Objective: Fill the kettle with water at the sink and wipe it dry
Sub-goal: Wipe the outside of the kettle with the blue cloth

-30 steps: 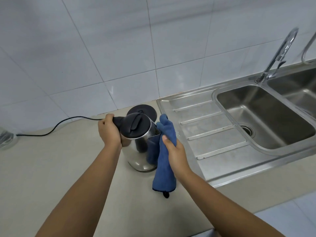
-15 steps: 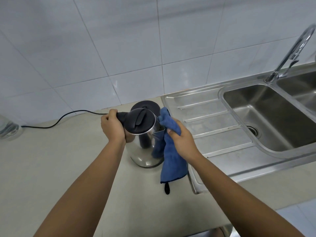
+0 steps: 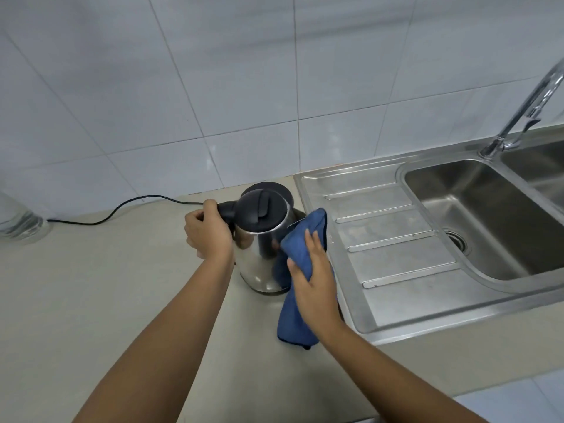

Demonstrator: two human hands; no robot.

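A steel kettle [image 3: 259,257] with a black lid stands on the beige counter [image 3: 91,300], just left of the sink's drainboard. My left hand [image 3: 209,232] grips its black handle on the left side. My right hand [image 3: 314,285] presses a blue cloth [image 3: 300,239] flat against the kettle's right side. The cloth's lower end hangs down to the counter. The steel sink [image 3: 494,221] lies to the right, with its tap [image 3: 531,108] at the far right.
The kettle's black base [image 3: 276,188] sits behind the kettle by the tiled wall, its black cord [image 3: 122,206] running left along the counter. A clear glass vessel [image 3: 18,221] stands at the left edge. The ridged drainboard [image 3: 387,239] adjoins the kettle.
My right hand has slid the blue cloth down the kettle's right side. My left hand stays on the handle. The view has shifted left, so the sink sits further right.
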